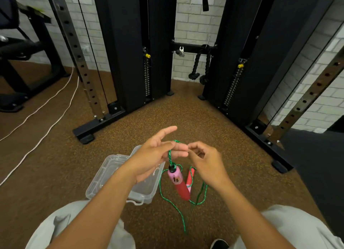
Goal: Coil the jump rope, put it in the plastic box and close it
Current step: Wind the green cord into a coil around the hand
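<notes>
The jump rope has a thin green cord [162, 192] and two pink-and-red handles. One handle [177, 182] hangs from a loop of cord that passes over the straight fingers of my left hand [155, 152], whose index finger points forward. The second handle [190, 177] hangs just behind it. My right hand [206, 162] is close beside the left fingertips, its fingers curled and pinching the cord, which falls in loops beneath it to the floor. The clear plastic box [104, 176] lies open on the floor under my left forearm, partly hidden by it.
I am over a brown speckled floor, my knees in light trousers at the bottom. Black gym rack frames [96, 126] stand ahead on both sides before a white brick wall. White cables [46, 118] trail across the floor at left.
</notes>
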Available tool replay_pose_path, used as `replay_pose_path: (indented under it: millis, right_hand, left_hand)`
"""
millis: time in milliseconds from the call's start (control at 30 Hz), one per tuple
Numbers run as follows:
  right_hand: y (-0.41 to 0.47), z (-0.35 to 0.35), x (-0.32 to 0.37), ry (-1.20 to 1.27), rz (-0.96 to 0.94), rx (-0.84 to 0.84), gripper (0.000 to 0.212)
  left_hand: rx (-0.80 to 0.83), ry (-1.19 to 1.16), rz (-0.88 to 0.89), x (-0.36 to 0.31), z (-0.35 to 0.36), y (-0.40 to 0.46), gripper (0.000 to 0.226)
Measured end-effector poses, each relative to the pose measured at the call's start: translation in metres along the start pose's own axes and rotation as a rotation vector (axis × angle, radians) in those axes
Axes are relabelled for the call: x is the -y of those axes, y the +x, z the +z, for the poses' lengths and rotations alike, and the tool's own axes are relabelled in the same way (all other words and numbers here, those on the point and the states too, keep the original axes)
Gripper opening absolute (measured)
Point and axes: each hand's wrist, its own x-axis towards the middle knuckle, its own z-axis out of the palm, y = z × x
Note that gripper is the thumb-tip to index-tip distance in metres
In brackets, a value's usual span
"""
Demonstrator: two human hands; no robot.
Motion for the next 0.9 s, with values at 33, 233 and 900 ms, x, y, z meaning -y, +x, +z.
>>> replay_pose_path:
  millis: [33, 233, 900]
  right_hand:
    - [-0.001, 0.004, -0.001, -0.010, 0.001, 0.016, 0.009]
    - [0.005, -0.002, 0.006, -0.036, -0.036, -0.186, 0.008]
    - [0.013, 0.006, -0.008, -0.035, 0.099, -0.189, 0.007]
  left_hand:
    - [-0.014, -0.020, -0.002, -0.001, -0.001, 0.001, 0.044]
    - [0.057, 0.108, -0.222, 0.006, -0.005, 0.005, 0.027]
    - [-0.001, 0.173, -0.214, 0.007, -0.012, 0.012, 0.022]
